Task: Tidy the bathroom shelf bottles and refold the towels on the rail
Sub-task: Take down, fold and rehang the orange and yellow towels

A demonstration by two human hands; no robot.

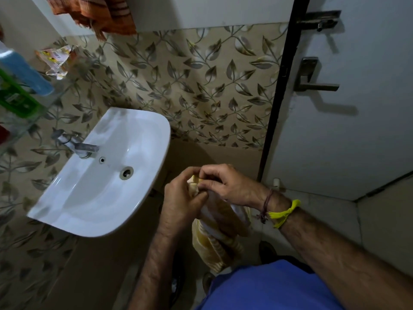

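Looking left to right, we've got a blue bottle (26, 70) and green bottle (15, 97) on the glass shelf (33, 121) above the sink (107, 175). Then our left hand (181, 202) and right hand (225, 184), fingers curled, both pinching the yellow-white towel (214, 240) bunched between them, hanging down.

Yellow-white towel (214, 240): soft striped woven cloth, matt. Orange towel (93, 14): thin cloth, frayed fringe. Sink (107, 175): glossy white ceramic, smooth. Tap (86, 148): dull metal. Wall tiles (190, 86): smooth, leaf print, slight sheen. Shelf (33, 117): clear glass. Blue bottle (26, 72), green bottle (15, 97): glossy plastic. Door handle (312, 81): brushed metal. Wrist threads (283, 212): yarn.
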